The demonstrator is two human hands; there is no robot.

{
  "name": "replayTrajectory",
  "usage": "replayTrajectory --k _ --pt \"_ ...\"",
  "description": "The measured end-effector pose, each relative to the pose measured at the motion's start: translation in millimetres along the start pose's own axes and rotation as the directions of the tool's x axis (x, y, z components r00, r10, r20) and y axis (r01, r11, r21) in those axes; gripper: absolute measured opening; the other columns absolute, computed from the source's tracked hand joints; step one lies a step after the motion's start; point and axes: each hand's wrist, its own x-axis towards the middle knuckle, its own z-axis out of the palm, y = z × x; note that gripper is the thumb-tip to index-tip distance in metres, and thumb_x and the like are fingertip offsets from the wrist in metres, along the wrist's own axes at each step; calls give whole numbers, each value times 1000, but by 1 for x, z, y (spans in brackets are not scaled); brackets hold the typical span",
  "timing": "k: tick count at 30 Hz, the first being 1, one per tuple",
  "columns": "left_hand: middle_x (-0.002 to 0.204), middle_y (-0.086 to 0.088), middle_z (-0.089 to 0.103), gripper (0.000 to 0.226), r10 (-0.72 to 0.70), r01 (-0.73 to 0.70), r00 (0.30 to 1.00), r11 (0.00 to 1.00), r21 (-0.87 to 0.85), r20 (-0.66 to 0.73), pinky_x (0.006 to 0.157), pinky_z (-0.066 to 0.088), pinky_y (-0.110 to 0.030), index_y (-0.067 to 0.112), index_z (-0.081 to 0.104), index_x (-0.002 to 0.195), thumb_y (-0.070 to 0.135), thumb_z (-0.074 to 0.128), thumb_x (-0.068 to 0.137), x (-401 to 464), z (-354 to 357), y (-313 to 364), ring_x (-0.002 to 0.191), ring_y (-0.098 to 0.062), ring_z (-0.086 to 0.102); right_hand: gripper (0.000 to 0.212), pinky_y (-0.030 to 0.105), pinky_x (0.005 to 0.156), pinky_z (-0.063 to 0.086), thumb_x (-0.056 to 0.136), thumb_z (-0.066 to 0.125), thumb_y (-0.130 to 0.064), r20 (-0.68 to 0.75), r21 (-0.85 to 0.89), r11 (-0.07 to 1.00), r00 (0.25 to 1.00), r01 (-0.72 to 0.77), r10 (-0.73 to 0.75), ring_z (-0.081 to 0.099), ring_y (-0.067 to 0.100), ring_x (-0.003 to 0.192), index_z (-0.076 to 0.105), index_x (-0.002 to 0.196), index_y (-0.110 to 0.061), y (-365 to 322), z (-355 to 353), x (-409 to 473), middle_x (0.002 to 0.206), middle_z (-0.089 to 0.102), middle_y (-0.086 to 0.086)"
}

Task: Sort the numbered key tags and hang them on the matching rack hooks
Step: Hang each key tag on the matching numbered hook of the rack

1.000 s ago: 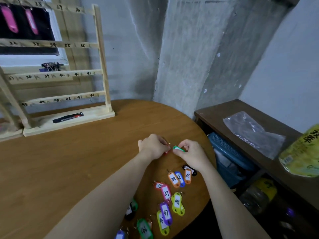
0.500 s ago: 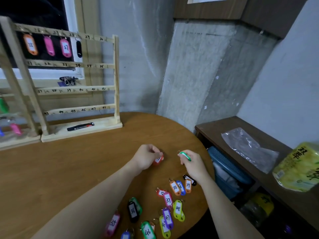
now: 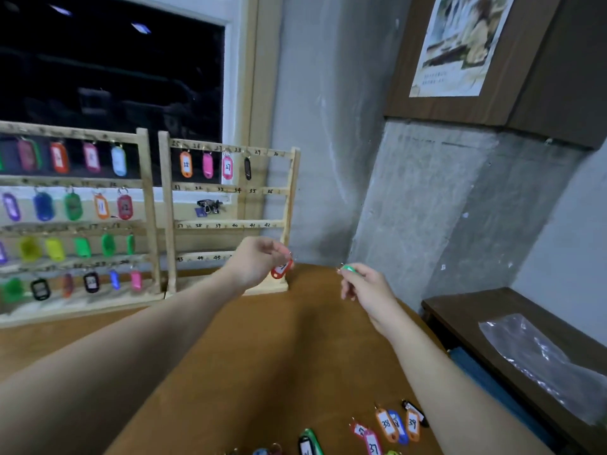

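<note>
My left hand pinches a red key tag by its ring, raised in front of the lower right corner of the right wooden rack. My right hand holds a green key tag at about the same height, further right, over the table. The right rack has numbered rails from 25 to the forties; its top rail carries an orange, two pink and a black tag. The left rack is nearly full of coloured tags. Several loose tags lie at the table's near edge.
The racks stand at the back of a round wooden table, against a dark window. A bunch of keys lies on the sill behind the right rack. A dark shelf with a clear plastic bag sits right of the table.
Both hands have risen from the table, each carrying its tag, and moved toward the racks. My view has tilted up and left, bringing the left rack into sight.
</note>
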Motion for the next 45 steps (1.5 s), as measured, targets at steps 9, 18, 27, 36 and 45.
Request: replayTrajectory --k 9,18,27,36,45 --pt "78 -4 69 13 152 -133 975 984 122 -162 45 38 -11 6 73 93 16 65 98 35 -69 69 42 5 48 23 27 52 24 105 50 -16 58 350 935 995 56 -81 28 14 51 60 85 -12 -127 68 57 49 30 -8" --pt "80 -5 71 13 202 -140 927 968 208 -315 53 43 -23 14 73 84 16 67 95 100 -86 98 60 -17 57 23 24 48 28 105 54 -22 13 314 930 979 191 -205 29 12 47 66 87 -13 -171 84 111 56 32 -3" --pt "68 -10 69 20 143 -83 903 983 161 -406 36 36 -16 3 72 90 14 58 100 143 -76 88 40 -12 61 23 26 50 27 103 56 -23 7 291 934 976 205 -216 29 13 48 66 84 -15 -155 95 153 55 34 -5" --pt "76 -9 73 19 157 7 866 946 325 -475 52 59 -31 7 72 96 20 58 101 158 -79 91 54 -20 71 23 29 51 25 102 59 -30 19 309 924 970 224 -241 29 15 50 69 85 -19 -144 105 166 54 33 -8" --pt "74 -10 74 23 212 -29 889 910 414 -406 58 63 -42 9 74 86 16 57 100 155 -83 82 52 -20 72 24 24 50 30 103 57 -25 18 262 927 959 270 -284 34 10 47 69 83 -21 -154 113 165 47 39 -15"
